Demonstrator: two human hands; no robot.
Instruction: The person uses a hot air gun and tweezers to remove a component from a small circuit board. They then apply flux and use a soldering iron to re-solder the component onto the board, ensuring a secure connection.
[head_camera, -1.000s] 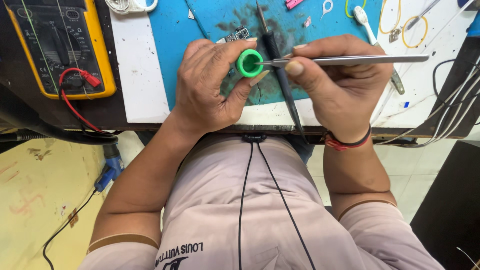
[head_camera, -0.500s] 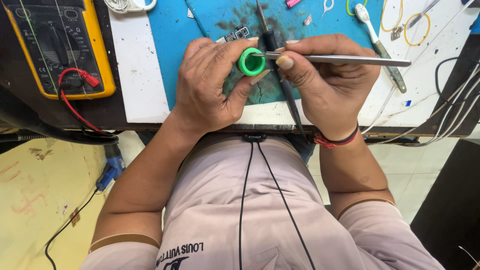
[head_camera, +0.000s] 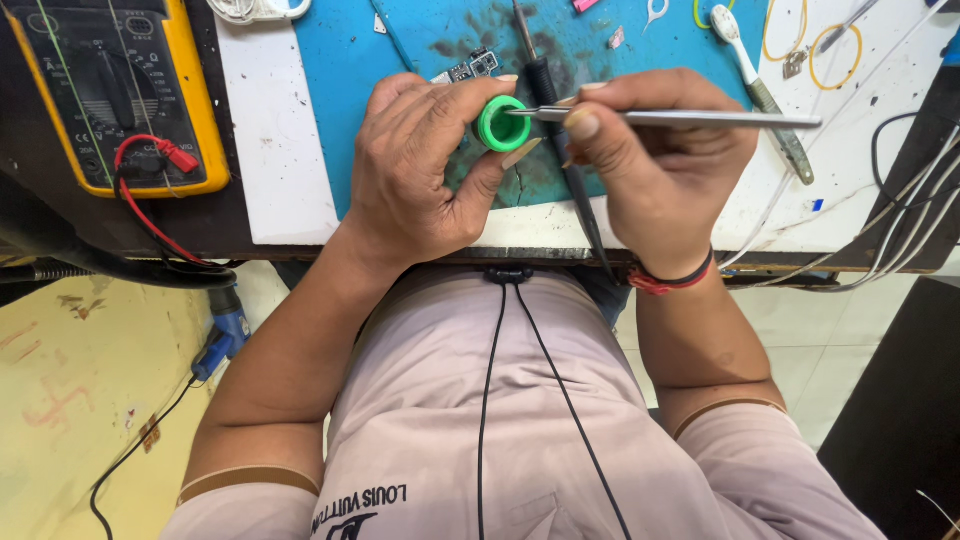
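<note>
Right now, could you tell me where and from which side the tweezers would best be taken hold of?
Grip the tweezers on the bare shaft right of the right hand, coming from above. They lie level, tip in the green cup held by the left hand, so that free end is probably the only clear part.
</note>
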